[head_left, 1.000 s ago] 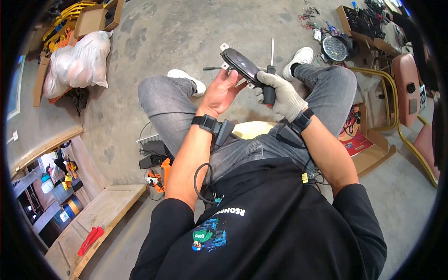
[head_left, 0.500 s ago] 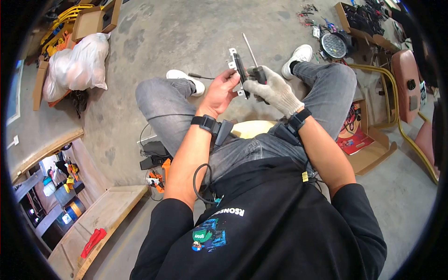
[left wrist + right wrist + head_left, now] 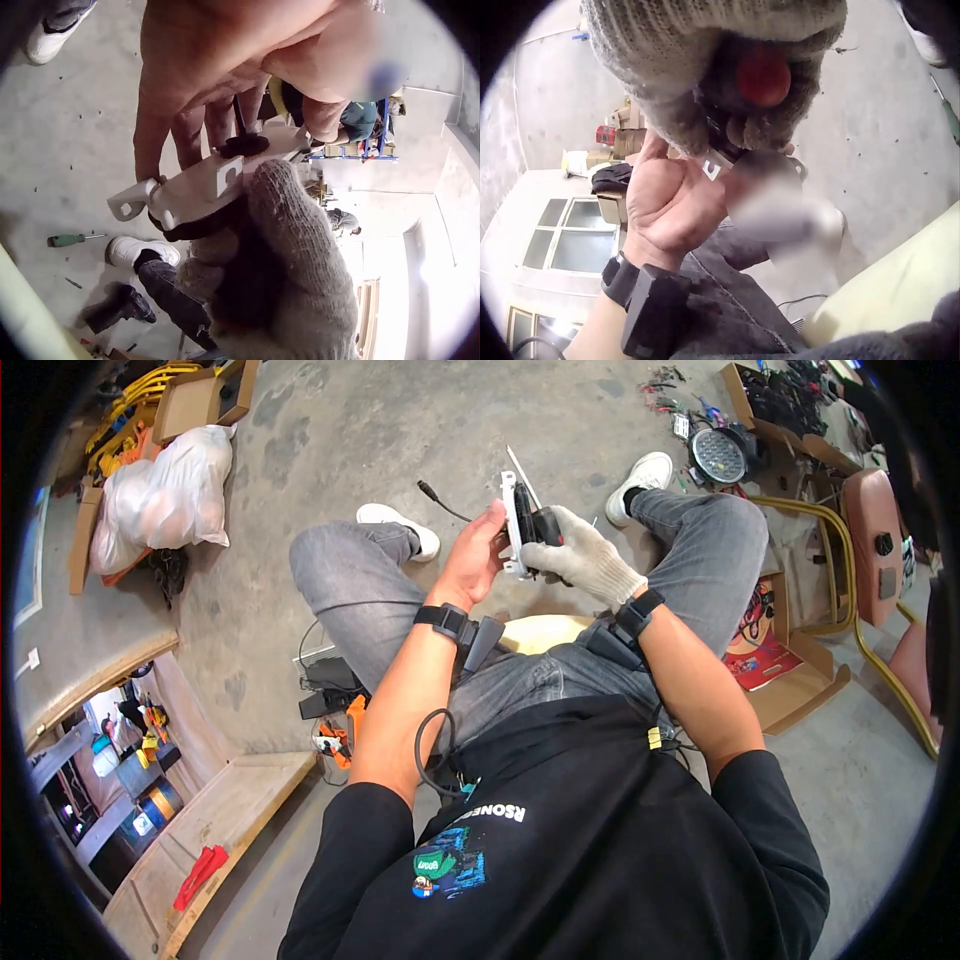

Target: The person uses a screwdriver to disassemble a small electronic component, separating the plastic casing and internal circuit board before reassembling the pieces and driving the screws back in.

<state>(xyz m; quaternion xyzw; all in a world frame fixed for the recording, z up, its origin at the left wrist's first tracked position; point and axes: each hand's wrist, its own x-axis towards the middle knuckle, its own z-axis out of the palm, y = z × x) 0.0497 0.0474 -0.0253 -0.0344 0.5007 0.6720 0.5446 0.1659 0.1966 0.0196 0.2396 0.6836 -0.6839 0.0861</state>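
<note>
An oval lamp with a dark front and a white back with bracket tabs (image 3: 512, 525) stands on edge between the hands. My gloved right hand (image 3: 590, 563) grips a screwdriver by its black handle (image 3: 547, 527), shaft pointing forward and away. The same hand holds the lamp, its gloved thumb pressing the white back (image 3: 191, 191). The handle's red end (image 3: 763, 77) shows in the right wrist view. My bare left hand (image 3: 474, 563) touches the lamp's back with its fingers straight. A black cable from the lamp ends in a connector (image 3: 428, 491) beyond the left hand.
A green-handled screwdriver (image 3: 66, 240) lies on the floor. A round LED lamp (image 3: 718, 455) sits at the far right, near a box of wires (image 3: 785, 408). A white sack (image 3: 165, 495) stands left, and an open carton (image 3: 790, 690) rests beside the right leg.
The lamp has turned from showing its dark face to standing on edge. The screwdriver has swung left with the right hand, and the cable's connector has risen. The left fingers have straightened.
</note>
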